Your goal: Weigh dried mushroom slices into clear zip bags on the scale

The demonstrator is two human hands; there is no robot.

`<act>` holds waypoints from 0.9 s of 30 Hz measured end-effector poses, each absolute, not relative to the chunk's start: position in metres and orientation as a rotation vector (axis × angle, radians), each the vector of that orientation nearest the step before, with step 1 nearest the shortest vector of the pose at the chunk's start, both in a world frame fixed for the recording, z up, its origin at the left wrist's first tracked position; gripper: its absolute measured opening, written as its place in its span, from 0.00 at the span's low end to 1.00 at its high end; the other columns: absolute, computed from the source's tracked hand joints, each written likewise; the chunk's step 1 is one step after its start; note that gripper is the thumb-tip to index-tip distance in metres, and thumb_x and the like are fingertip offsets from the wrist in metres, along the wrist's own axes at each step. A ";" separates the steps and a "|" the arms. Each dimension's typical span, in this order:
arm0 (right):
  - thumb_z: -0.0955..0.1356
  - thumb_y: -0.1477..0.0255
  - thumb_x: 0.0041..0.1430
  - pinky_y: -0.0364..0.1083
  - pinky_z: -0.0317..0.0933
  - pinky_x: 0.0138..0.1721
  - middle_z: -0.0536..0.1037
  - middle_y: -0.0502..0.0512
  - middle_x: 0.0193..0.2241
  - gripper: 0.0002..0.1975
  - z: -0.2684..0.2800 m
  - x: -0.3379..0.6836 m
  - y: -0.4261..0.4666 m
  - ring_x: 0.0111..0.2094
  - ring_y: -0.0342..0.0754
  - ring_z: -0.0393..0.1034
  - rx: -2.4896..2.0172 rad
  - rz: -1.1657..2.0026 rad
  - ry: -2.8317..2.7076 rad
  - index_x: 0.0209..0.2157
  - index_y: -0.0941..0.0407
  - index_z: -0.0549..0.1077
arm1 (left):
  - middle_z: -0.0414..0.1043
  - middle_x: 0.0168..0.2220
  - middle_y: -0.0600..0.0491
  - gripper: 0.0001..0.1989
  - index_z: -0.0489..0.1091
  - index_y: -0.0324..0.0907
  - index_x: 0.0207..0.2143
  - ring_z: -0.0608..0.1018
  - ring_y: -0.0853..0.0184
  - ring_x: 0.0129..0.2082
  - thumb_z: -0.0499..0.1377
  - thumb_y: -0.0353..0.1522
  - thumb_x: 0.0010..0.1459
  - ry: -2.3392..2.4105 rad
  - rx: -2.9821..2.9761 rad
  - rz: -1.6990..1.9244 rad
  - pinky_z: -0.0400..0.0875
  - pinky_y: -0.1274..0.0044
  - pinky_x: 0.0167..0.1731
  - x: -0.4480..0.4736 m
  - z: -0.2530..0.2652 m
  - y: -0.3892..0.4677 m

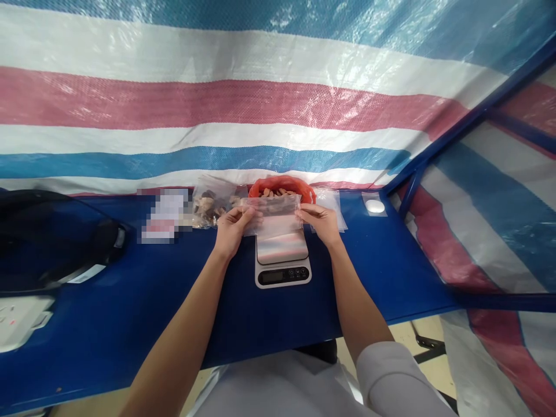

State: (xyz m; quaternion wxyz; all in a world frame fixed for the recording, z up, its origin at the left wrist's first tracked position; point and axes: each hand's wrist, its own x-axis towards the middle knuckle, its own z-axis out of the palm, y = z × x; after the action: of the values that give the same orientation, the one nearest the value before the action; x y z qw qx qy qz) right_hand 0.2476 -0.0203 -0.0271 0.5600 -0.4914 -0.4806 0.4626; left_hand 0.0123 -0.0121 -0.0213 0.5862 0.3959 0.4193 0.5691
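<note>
A clear plastic bag (pixel 278 205) is stretched between my two hands, above the far part of a kitchen scale (pixel 282 246). My left hand (pixel 233 227) pinches the bag's left side, and my right hand (pixel 320 221) pinches its right edge. The bag looks flat, with nothing visible inside. Below it the scale's shiny plate is bare at the near end, and its dark display faces me. Just behind the bag sits a red plastic bag (pixel 307 190), open at the top, with brown pieces (pixel 278 191) in it.
Left of my hands lies a clear bag of brown dried pieces (pixel 207 207), beside a blurred-out paper (pixel 163 217). Flat clear bags (pixel 336 207) and a small bag with a white oval item (pixel 374 206) lie right. A black object (pixel 56 237) and white power strip (pixel 21 321) occupy the left.
</note>
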 end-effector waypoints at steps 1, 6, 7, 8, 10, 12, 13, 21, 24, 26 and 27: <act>0.79 0.58 0.44 0.49 0.73 0.36 0.83 0.52 0.29 0.20 -0.027 0.248 -0.020 0.31 0.48 0.77 -1.152 1.085 -1.147 0.36 0.55 0.83 | 0.80 0.31 0.51 0.22 0.76 0.39 0.32 0.81 0.64 0.30 0.74 0.45 0.42 0.981 0.943 1.339 0.78 0.71 0.38 0.012 -0.021 -0.012; 0.78 0.58 0.45 0.50 0.73 0.36 0.82 0.51 0.27 0.19 -0.020 0.253 -0.017 0.29 0.48 0.76 -1.157 1.062 -1.258 0.37 0.56 0.83 | 0.81 0.33 0.49 0.26 0.77 0.38 0.39 0.81 0.62 0.32 0.72 0.48 0.45 1.080 1.144 1.366 0.77 0.71 0.37 0.003 -0.005 -0.010; 0.77 0.58 0.45 0.50 0.74 0.37 0.82 0.51 0.27 0.19 -0.017 0.255 -0.017 0.30 0.49 0.77 -1.165 1.053 -1.285 0.37 0.56 0.83 | 0.81 0.33 0.48 0.25 0.78 0.38 0.39 0.81 0.62 0.33 0.71 0.48 0.46 1.111 1.227 1.331 0.77 0.71 0.37 0.000 0.003 -0.009; 0.77 0.59 0.46 0.51 0.74 0.39 0.83 0.52 0.28 0.19 -0.013 0.256 -0.016 0.31 0.50 0.78 -1.172 1.039 -1.319 0.37 0.55 0.83 | 0.81 0.33 0.48 0.24 0.78 0.38 0.39 0.81 0.61 0.33 0.70 0.48 0.48 1.141 1.324 1.271 0.76 0.72 0.37 -0.002 0.012 -0.006; 0.77 0.60 0.47 0.51 0.74 0.42 0.84 0.53 0.32 0.17 -0.004 0.259 -0.015 0.35 0.52 0.79 -1.170 1.005 -1.416 0.37 0.54 0.83 | 0.82 0.36 0.48 0.21 0.80 0.39 0.39 0.81 0.61 0.36 0.68 0.47 0.51 1.193 1.569 1.100 0.74 0.74 0.40 -0.004 0.033 0.001; 0.76 0.62 0.49 0.52 0.74 0.44 0.85 0.52 0.34 0.14 0.007 0.260 -0.014 0.37 0.53 0.79 -1.147 0.976 -1.524 0.37 0.53 0.84 | 0.82 0.34 0.50 0.20 0.81 0.41 0.41 0.81 0.62 0.33 0.67 0.47 0.53 1.220 1.743 0.893 0.73 0.75 0.37 -0.002 0.053 0.009; 0.76 0.62 0.49 0.52 0.74 0.44 0.85 0.52 0.35 0.13 0.013 0.260 -0.014 0.38 0.53 0.80 -1.133 0.973 -1.567 0.37 0.53 0.84 | 0.81 0.32 0.51 0.20 0.81 0.42 0.41 0.80 0.63 0.30 0.66 0.47 0.53 1.189 1.806 0.767 0.72 0.75 0.34 0.002 0.061 0.013; 0.76 0.62 0.49 0.52 0.73 0.49 0.85 0.52 0.39 0.13 0.034 0.265 -0.014 0.46 0.57 0.79 -1.086 1.010 -1.586 0.38 0.51 0.84 | 0.78 0.32 0.50 0.22 0.78 0.37 0.34 0.79 0.66 0.29 0.69 0.48 0.49 0.923 1.553 0.677 0.75 0.73 0.33 0.041 0.061 0.014; 0.78 0.61 0.46 0.55 0.73 0.51 0.85 0.54 0.39 0.19 0.028 0.274 -0.015 0.45 0.56 0.79 -1.098 0.999 -1.406 0.40 0.53 0.83 | 0.79 0.33 0.49 0.21 0.77 0.38 0.34 0.79 0.66 0.30 0.70 0.47 0.48 0.916 1.402 0.847 0.76 0.72 0.35 0.049 0.049 0.006; 0.78 0.59 0.45 0.56 0.73 0.51 0.84 0.56 0.41 0.22 0.025 0.281 -0.016 0.45 0.57 0.79 -1.132 1.019 -1.306 0.42 0.53 0.83 | 0.80 0.33 0.49 0.21 0.76 0.39 0.33 0.79 0.66 0.29 0.71 0.47 0.47 0.908 1.303 0.968 0.77 0.72 0.35 0.055 0.041 0.000; 0.78 0.58 0.45 0.56 0.74 0.49 0.84 0.56 0.43 0.23 0.023 0.284 -0.016 0.46 0.57 0.79 -1.160 1.039 -1.275 0.43 0.53 0.82 | 0.80 0.32 0.49 0.22 0.75 0.39 0.32 0.79 0.66 0.29 0.71 0.48 0.47 0.895 1.257 1.005 0.77 0.72 0.34 0.059 0.038 -0.002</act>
State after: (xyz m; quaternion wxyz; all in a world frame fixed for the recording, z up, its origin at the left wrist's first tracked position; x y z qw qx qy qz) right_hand 0.2841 -0.0162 0.0232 0.5347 -0.4869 -0.5354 0.4363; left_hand 0.0594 -0.0019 0.0378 0.6053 0.5434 0.3870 0.4343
